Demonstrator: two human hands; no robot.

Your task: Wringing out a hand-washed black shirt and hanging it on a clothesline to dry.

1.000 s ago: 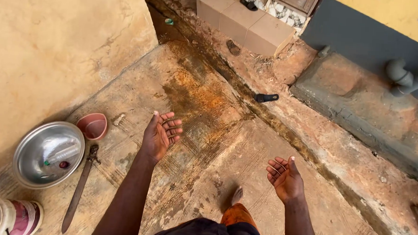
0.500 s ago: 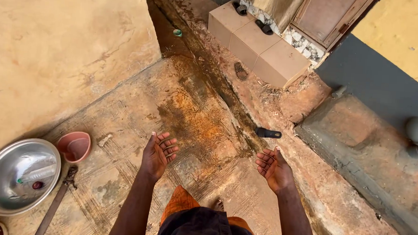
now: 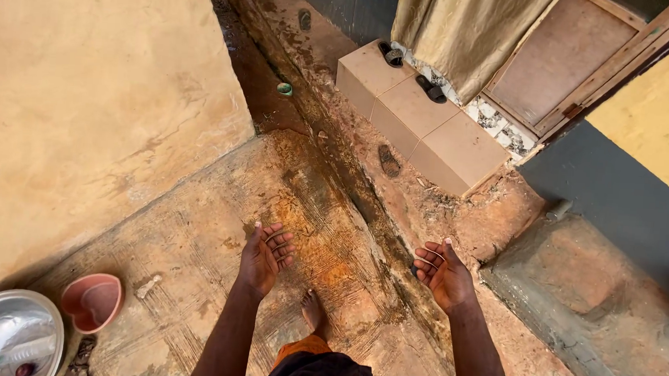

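both hands are open and hold nothing: the left hand (image 3: 266, 257) and the right hand (image 3: 441, 274) hang palm-up over the stained concrete floor (image 3: 192, 241), well apart, with a bare foot (image 3: 312, 310) between them. at the bottom left corner of the floor a pink bowl (image 3: 93, 302) sits just beside a metal basin (image 3: 5, 335), which is cut off by the edge; a clear bottle (image 3: 21, 351) lies inside, hard to make out. dark sandals (image 3: 433, 89) rest on the tiled step (image 3: 419, 127).
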